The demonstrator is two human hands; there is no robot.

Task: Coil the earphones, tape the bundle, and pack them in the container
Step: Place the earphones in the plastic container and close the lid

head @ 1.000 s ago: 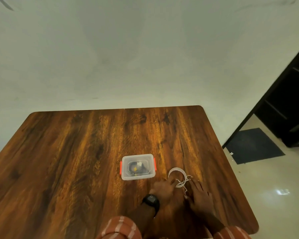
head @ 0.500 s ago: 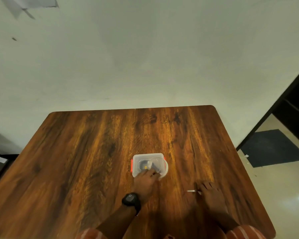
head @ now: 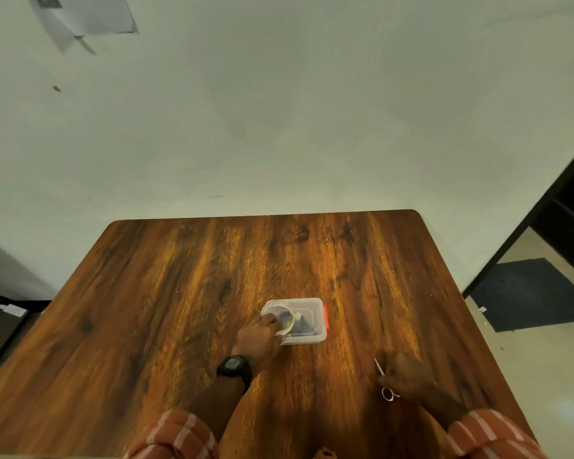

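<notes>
Wooden table (head: pixel 179 309), container (head: pixel 312 337) central, edges distant

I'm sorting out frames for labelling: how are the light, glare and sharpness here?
Head view: dim and warm; soft glare on the table beyond the container; wide-angle bending at the edges; left hand and right hand dark and slightly soft.

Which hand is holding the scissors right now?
The right hand, down on the table away from the container, grips the scissors. The left hand, wearing the wristwatch, holds a white tape roll over the container.
</notes>
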